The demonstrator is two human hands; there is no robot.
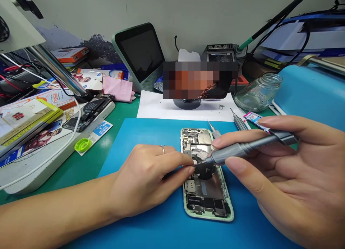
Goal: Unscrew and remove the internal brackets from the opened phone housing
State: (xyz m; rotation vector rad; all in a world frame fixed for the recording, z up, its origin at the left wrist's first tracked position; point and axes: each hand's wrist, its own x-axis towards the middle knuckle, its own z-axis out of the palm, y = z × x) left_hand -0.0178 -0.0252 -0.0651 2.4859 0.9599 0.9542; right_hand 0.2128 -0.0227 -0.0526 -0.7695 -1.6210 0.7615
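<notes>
Two bare hands of mine met above an opened smartphone [211, 188], its screen off and its inner parts exposed, on a blue mat [161, 231]. My right hand [302, 170] was partly curled, thumb and fingers closed around the shaft of a grey metal screwdriver [242, 150], which slanted down toward the tips of my left hand [148, 177]. There, thumb and forefinger were drawn nearly together at the fine bit; whether they pinched the bit or a small part, I could not tell. A plain ring [162, 149] circled one left finger. The smartphone lay beneath the left fingertips, lengthwise away from me, a black module marked "Taptic Engine" [195, 200] at its near end.

Just beyond my right fingers lay a second screwdriver [215, 131], with a slim grey tool [238, 120] beside it. Farther past that hand, a clear glass jar [258, 92] rested tilted. Beyond my left hand, a white paper sheet [157, 107] stretched before a smart display [140, 51] with a dark screen. Past my left forearm were a bright green cap [83, 145], another opened phone [93, 110] and a folded pink cloth [117, 87].
</notes>
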